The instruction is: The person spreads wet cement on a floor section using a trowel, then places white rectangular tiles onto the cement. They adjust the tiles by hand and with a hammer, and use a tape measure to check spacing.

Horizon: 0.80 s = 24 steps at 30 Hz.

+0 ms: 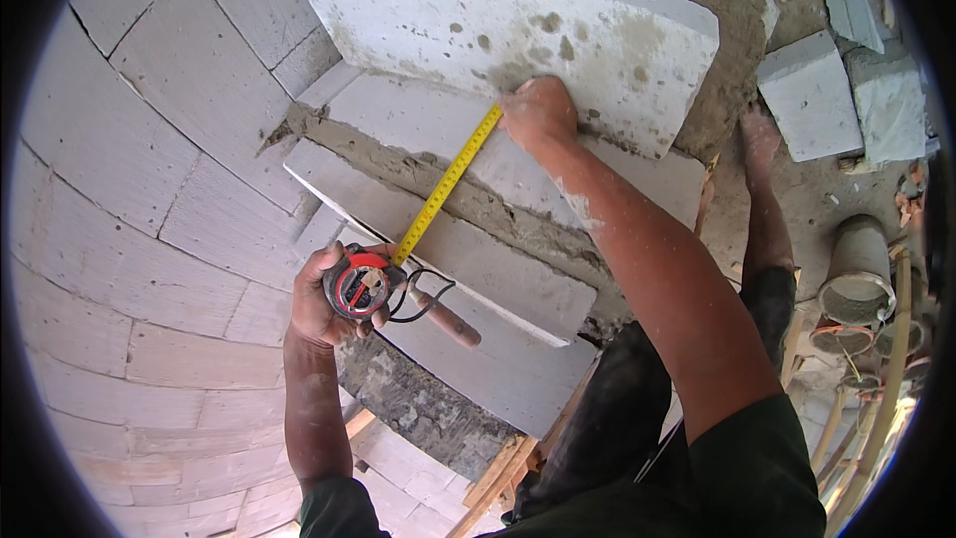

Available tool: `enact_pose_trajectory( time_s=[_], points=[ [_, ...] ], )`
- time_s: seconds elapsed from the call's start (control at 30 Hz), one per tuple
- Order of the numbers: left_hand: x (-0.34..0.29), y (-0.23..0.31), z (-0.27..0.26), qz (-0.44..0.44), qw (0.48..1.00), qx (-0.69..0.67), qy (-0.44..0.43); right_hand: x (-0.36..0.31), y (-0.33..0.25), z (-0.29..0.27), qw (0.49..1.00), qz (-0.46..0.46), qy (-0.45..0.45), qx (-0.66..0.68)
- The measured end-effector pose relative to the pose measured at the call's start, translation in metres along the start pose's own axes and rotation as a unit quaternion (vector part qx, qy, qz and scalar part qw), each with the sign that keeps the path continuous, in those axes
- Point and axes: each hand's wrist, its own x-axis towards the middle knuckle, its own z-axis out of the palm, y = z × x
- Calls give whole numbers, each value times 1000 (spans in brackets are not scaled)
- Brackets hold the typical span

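Note:
My left hand (317, 301) is wrapped round the case of a red and black tape measure (360, 284), whose dark cord loop hangs beside it. Its yellow blade (448, 184) runs out, up and to the right, across the steps. At the far end my right hand (541, 112) has its fingers closed on the blade's tip, close against an upright white block (518, 30) spotted with grey mortar. A tool with a worn wooden handle (450, 321) lies on the white step slab (478, 269) just right of the tape case; its other end is hidden.
A pale block wall (169, 179) rises along the left. Grey mortar (478, 194) fills the gap between the step slabs. Loose white blocks (812, 95) lie at the upper right, with a mortar-stained bucket (858, 269) and bamboo poles (886, 369) below. Wooden boards (498, 473) stick out beneath the steps.

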Motion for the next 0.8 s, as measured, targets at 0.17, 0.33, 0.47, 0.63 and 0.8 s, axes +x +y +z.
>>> enact_pose_trajectory(
  time_s=[0.17, 0.33, 0.47, 0.63, 0.8],
  points=[
    [3, 2, -1, 17, 1000, 17, -4, 0, 0, -1, 1000, 1, -6, 1],
    [5, 4, 2, 17, 1000, 24, 7, 0, 0, -1, 1000, -7, -7, 2],
    [7, 3, 3, 24, 999, 22, 1, 1, 2, 0, 1000, 4, -7, -1],
    [6, -1, 9, 34, 999, 15, 7, 6, 5, 7, 999, -25, 32, -15],
    [-17, -13, 5, 51, 998, 36, -19, -17, -8, -8, 998, -8, 12, 64]
  ],
)
